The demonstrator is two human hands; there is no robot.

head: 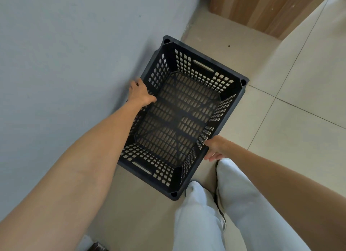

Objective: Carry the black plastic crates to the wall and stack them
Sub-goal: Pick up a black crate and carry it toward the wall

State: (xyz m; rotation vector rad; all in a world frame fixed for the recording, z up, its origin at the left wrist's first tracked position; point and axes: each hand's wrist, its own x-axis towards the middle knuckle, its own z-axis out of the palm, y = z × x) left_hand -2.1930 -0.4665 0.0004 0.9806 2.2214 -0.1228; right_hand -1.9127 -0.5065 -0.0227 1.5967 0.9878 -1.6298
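One black plastic crate with slotted walls and an empty slotted bottom stands on the tiled floor, its long left side close against the grey wall. My left hand grips the rim of that left side, fingers curled over the edge. My right hand rests against the right long side near the rim, fingers partly spread; whether it grips is unclear. No other crate is in view.
A wooden panel or cabinet stands at the top right where the wall ends. Beige floor tiles stretch to the right. My legs in pale trousers stand just below the crate's near corner.
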